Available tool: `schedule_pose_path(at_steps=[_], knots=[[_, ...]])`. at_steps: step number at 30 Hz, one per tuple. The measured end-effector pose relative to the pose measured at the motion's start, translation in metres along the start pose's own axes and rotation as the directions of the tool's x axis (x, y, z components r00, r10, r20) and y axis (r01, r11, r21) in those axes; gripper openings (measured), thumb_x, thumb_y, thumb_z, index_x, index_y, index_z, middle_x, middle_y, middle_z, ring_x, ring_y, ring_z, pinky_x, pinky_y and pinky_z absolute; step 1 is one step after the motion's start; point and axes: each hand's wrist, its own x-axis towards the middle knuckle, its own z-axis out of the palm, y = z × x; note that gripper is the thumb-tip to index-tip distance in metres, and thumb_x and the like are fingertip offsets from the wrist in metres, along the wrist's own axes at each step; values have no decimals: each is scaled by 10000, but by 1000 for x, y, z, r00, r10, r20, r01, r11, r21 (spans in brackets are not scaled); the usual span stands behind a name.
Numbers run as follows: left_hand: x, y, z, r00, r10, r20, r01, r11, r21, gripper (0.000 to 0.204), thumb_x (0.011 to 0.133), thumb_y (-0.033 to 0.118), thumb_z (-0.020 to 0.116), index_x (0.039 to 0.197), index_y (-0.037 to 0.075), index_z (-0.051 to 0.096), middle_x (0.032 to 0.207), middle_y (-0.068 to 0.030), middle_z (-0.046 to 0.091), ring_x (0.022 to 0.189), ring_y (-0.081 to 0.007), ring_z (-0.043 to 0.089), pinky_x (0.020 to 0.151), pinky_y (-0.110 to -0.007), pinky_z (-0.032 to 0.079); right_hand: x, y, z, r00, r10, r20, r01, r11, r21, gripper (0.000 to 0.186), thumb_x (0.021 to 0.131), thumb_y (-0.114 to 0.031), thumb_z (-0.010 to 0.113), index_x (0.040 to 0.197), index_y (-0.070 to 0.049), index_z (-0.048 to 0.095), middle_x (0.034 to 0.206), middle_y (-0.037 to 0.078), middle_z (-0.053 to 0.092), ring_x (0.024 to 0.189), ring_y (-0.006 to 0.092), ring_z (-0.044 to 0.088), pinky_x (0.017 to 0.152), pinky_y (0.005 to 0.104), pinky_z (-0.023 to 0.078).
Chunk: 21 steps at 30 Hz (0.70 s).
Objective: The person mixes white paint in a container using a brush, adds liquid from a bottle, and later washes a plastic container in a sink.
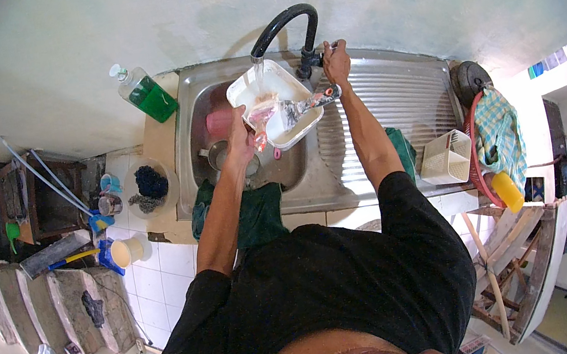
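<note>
My left hand [241, 135] holds a white plastic tub [298, 126] at its left side, over the steel sink basin [186, 148]. Water runs from the black gooseneck faucet [282, 15] into it. Lying in the tub is a grey and pink smeared object [291, 109] with a dark end reaching over the right rim; I cannot make out what it is. My right hand [336, 61] is closed on the faucet's knob, behind the tub. A pink cup [218, 120] and a metal pot [213, 157] sit in the basin, partly hidden.
Green soap bottle [150, 94] at back left; ribbed drainboard [413, 104] with white caddy [443, 155] on the right; red basket [474, 147] with checked cloth beyond. Dark green cloth [259, 210] over the front edge. Steps [37, 305] at left, wooden frame [519, 258] at lower right.
</note>
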Motion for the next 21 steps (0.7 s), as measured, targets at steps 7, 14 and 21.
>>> schedule_pose_path(at_steps=[7,14,21], knots=[[0,1,1,1000,21,21,-21,999,24,563,927,367,485,1327,-26,434,1225,-171,570,1086,-273,603,974,-386,482,3,1,2,999,5,-32,-8,997,-72,372,907,-329,578,1028,19,525,827,274,653,819,472,635,708,547,469],[9,-5,-14,999,-12,-40,18,991,136,566,917,400,499,1313,-4,462,1194,-159,590,1038,-257,619,885,-380,513,46,38,15,964,35,263,66,929,-363,396,851,-255,435,798,35,700,869,284,664,847,434,662,794,499,518],[-2,-6,0,999,35,-35,-33,999,41,549,905,425,526,1280,25,495,1156,-124,610,953,-223,637,780,-343,540,69,51,13,853,181,489,42,911,-411,410,821,-283,460,912,35,702,1025,250,672,980,426,639,860,474,494]])
